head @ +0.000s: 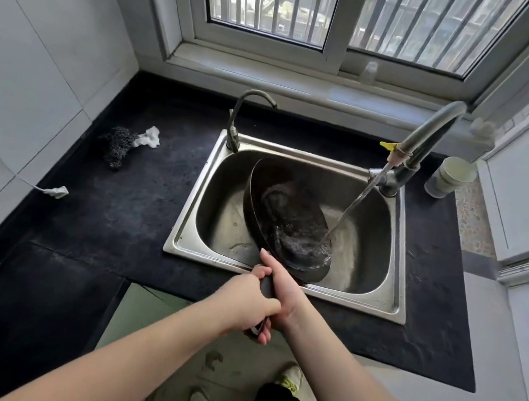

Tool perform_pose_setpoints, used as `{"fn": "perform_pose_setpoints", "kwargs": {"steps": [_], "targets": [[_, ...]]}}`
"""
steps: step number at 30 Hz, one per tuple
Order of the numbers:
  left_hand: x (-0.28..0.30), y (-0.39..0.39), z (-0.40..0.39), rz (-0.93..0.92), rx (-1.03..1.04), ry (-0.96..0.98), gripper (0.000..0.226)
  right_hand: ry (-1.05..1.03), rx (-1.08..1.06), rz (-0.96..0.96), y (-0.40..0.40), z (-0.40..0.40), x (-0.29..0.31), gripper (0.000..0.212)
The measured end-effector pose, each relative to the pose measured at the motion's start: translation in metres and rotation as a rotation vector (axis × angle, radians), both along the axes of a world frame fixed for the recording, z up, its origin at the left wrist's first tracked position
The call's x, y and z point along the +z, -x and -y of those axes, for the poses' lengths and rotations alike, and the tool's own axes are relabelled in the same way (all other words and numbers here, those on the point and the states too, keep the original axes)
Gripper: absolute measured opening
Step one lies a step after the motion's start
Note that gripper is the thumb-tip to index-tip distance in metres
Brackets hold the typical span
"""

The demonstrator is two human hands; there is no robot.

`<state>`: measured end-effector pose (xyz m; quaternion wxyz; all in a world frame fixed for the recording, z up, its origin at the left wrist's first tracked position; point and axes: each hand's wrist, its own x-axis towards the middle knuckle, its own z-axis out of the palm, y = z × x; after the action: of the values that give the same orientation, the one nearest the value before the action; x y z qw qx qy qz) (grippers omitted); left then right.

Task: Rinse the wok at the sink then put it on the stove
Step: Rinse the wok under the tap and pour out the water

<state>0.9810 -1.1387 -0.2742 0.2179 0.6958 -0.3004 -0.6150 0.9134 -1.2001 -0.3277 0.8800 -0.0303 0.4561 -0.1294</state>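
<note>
both hands [266, 299] apparently round handle, wok [287, 219] tilted beyond

Sink [392, 303] sits in the counter [108, 217] below the window [341, 15]. Wok [288, 218] tilted inside the basin, handle over the near rim. Small tap [245, 117] at back-left corner, big faucet [417, 148] back-right. Scrubber [119, 144] on counter left of sink, cup [450, 177] right of faucet.

Black countertop [109, 210], steel sink [389, 303] inset, scouring pad [117, 144], white plug [57, 192], jar [450, 177]
</note>
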Motion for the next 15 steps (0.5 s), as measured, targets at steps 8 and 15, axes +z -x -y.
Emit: {"fn": "perform_pose_setpoints", "kwargs": {"steps": [8, 15], "targets": [[-0.030, -0.005, -0.018, 0.146, -0.102, 0.105, 0.037, 0.046, -0.072, 0.065, 0.003, -0.004, -0.025, 0.040], [-0.054, -0.001, -0.031, 0.112, -0.063, 0.207, 0.009, 0.240, -0.028, -0.003, 0.004, -0.008, -0.039, 0.032]]}}
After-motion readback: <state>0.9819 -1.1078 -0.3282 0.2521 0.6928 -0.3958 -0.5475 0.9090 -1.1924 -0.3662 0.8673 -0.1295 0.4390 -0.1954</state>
